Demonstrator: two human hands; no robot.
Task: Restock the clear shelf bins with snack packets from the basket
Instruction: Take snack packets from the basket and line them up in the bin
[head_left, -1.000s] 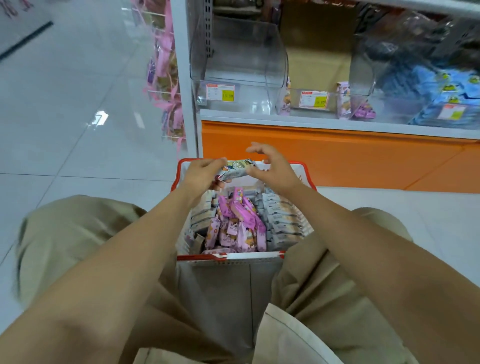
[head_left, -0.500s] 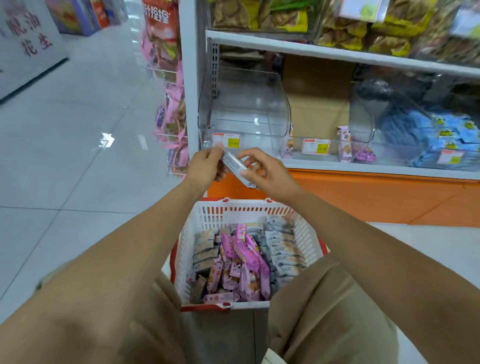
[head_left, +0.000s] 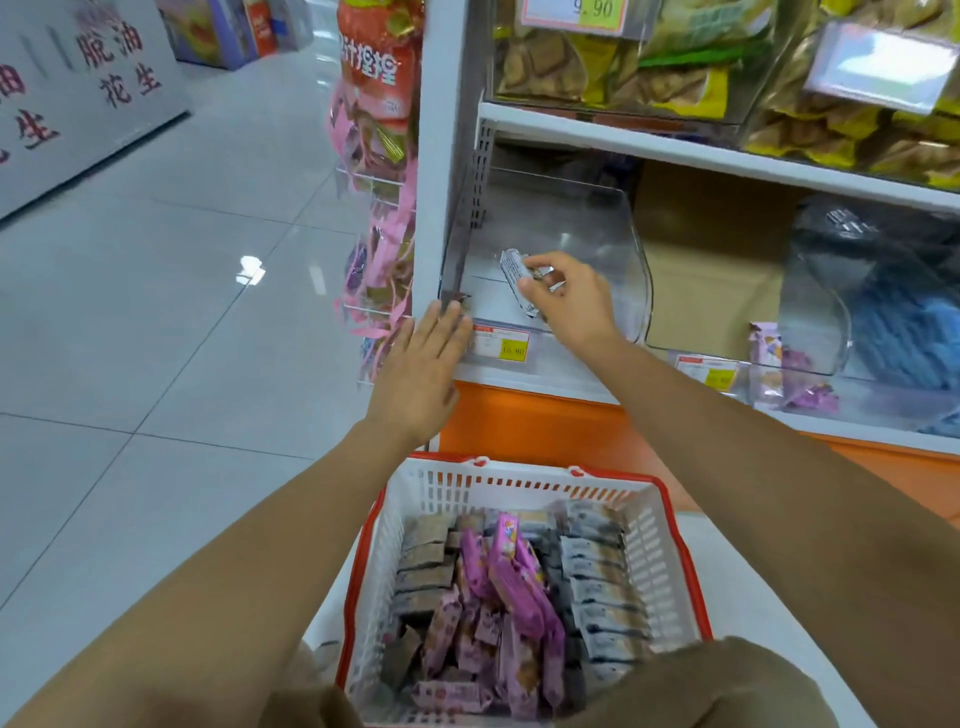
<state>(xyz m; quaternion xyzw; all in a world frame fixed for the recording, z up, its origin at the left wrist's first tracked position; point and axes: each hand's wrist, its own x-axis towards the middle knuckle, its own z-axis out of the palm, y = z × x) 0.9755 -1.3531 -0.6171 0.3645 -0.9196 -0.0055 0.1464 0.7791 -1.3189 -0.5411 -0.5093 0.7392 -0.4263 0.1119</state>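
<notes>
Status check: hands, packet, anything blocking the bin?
Left hand open, fingertips at the clear bin front corner. Right hand has its grip on a packet at the bin's opening. Nothing visible in the way.

The right hand (head_left: 569, 309) is holding a packet (head_left: 514, 278) inside the bin (head_left: 587, 223), which is sitting on the shelf (head_left: 545, 376). The left hand (head_left: 421, 374) is lying just left of it, touching the bin's front corner. Below both hands, the basket (head_left: 519, 486) is holding packets (head_left: 519, 587).

Two hands (head_left: 421, 371) (head_left: 571, 306); one basket (head_left: 519, 483); one held packet (head_left: 514, 275).
</notes>
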